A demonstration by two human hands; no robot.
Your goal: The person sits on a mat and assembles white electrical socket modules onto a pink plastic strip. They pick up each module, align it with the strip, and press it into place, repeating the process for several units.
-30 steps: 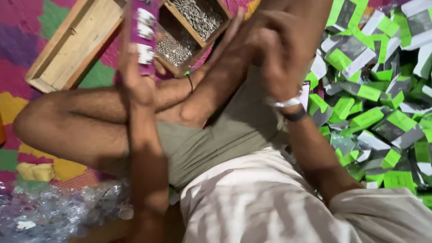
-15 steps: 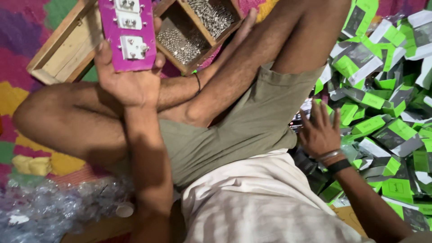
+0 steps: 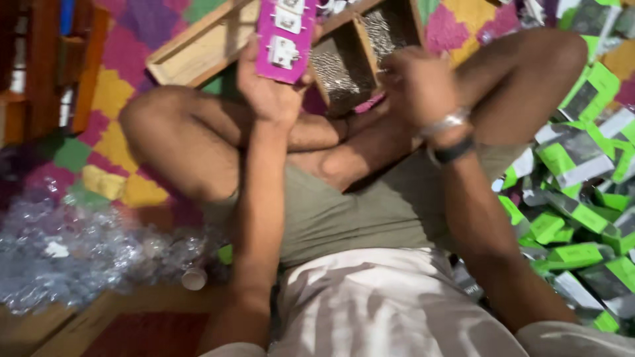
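My left hand (image 3: 268,92) holds up a magenta strip (image 3: 286,36) with white socket-like parts set in it, gripping its lower end. My right hand (image 3: 417,82) is raised beside it, over my crossed legs, fingers curled; it is blurred and I cannot tell whether it holds a small thing. It wears a metal bracelet and a dark band at the wrist. Behind both hands stands a wooden compartment tray (image 3: 198,49) with small silvery parts in two of its sections.
A heap of green, white and black packets (image 3: 582,198) lies on the floor at my right. Crumpled clear plastic wrappers (image 3: 86,244) lie at my left. A colourful patchwork mat (image 3: 126,92) covers the floor. Wooden boards run along the near left.
My right hand has come up from the packet heap to beside the magenta strip. The view has shifted right and down.
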